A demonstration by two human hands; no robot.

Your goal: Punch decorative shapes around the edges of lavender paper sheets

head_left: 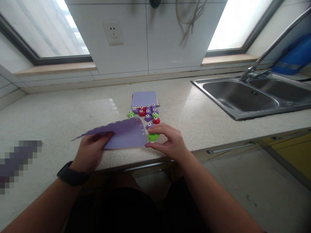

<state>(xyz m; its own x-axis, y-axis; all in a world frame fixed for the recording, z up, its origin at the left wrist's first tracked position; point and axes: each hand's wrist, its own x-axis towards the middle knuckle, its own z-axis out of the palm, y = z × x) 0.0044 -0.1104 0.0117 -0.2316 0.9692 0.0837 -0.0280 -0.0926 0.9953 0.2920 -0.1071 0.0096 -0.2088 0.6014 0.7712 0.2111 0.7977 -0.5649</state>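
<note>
The left hand (89, 150) is gripping the purple sheet (126, 137) near its left end, the thumb pressing on its upper face; the other fingers are mostly hiding, so how they are closing I cannot tell. The sheet is bending upward above the front part of the table (206, 124), with small cut-outs running along its far and right edges.

At the sheet's right edge, the right hand (171, 141) is pinching a small green piece (153, 137), fingers resting on top and thumb supporting from below, the gap between them being only as wide as the piece. Whether the piece is biting onto the sheet's edge I cannot tell.

Just beyond the sheet, purple pieces (148, 118), red pieces (142, 113) and green pieces (131, 114), all showing white eyes, are sitting in a tight group. Farther beyond the sheet, right behind that group, a flat purple-topped stack (144, 98) is lying. Well to the sheet's right, a steel sink (213, 110) is occupying the table. A dark wristband (73, 174) is circling the left wrist, nearer the camera than the sheet.
</note>
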